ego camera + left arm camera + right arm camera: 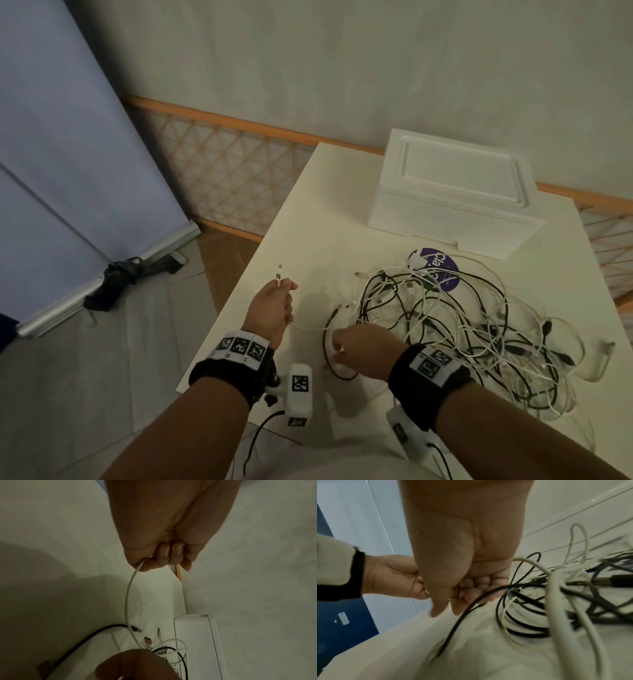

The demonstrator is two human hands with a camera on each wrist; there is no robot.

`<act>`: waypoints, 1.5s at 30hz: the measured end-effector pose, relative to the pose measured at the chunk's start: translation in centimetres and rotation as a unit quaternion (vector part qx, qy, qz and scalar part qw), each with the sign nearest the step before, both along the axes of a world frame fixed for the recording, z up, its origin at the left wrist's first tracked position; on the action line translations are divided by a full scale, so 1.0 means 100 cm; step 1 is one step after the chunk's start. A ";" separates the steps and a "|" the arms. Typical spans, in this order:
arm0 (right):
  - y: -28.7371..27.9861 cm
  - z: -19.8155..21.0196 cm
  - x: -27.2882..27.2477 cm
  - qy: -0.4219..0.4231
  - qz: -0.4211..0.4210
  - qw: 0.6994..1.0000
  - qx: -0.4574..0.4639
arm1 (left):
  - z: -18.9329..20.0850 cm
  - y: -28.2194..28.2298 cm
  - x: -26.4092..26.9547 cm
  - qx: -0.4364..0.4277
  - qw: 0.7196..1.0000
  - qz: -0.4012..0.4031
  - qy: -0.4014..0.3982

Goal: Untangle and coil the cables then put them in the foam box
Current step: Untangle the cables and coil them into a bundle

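While the tangle of cables lies spread on the right half of the white table, one white cable is held at its plug end by the left hand, whose fingers are curled round it at the near left of the table. The right hand is closed beside the near edge of the tangle, with a black cable running across its curled fingers; whether the white cable is also pinched there cannot be told. The foam box stands at the far side of the table with its lid on, well apart from both hands. The step in hand is judged to be the freeing of a single cable, with the task at an early stage. The free end should be kept fixed by the left hand while the cable is followed toward the tangle by the right. Crossings should be lifted open and not pulled tight, since tension would likely tighten the knots. The black cable should be released if it is not the one being drawn out.
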State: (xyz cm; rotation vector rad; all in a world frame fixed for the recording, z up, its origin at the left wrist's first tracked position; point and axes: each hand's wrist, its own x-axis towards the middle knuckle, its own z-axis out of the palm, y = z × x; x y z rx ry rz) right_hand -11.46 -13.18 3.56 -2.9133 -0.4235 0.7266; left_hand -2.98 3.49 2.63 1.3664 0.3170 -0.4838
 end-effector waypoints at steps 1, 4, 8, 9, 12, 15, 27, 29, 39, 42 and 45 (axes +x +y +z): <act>-0.002 0.000 0.000 0.021 0.009 1.000 -0.008 | -0.001 -0.002 0.002 0.011 1.000 0.005 -0.002; -0.001 -0.008 -0.007 0.043 0.080 0.993 -0.077 | 0.000 -0.009 0.007 0.017 1.000 0.010 0.016; -0.006 0.002 -0.005 0.057 0.067 0.996 0.017 | 0.005 -0.015 0.016 0.016 0.999 0.013 0.037; -0.009 0.014 -0.002 0.043 0.037 0.995 0.083 | 0.007 -0.015 0.019 0.008 0.999 0.014 0.046; -0.026 0.056 0.012 -0.025 -0.058 0.969 0.237 | 0.015 -0.019 0.024 -0.028 0.997 -0.003 0.075; -0.047 0.085 0.028 -0.102 -0.158 0.931 0.314 | 0.025 -0.031 0.024 -0.010 0.995 -0.056 0.084; -0.056 0.058 0.017 -0.138 -0.124 0.973 0.136 | 0.050 -0.071 0.012 -0.172 0.967 -0.154 0.104; -0.057 0.053 0.013 -0.131 -0.132 0.973 0.138 | 0.052 -0.074 0.014 -0.163 0.973 -0.145 0.080; -0.064 0.052 -0.001 -0.079 -0.100 0.989 0.080 | 0.053 -0.065 0.024 -0.219 0.969 -0.100 0.053; -0.062 0.054 -0.001 -0.081 -0.106 0.987 0.090 | 0.054 -0.064 0.022 -0.213 0.970 -0.106 0.044; -0.062 0.052 -0.001 -0.078 -0.106 0.988 0.087 | 0.054 -0.064 0.019 -0.204 0.972 -0.107 0.034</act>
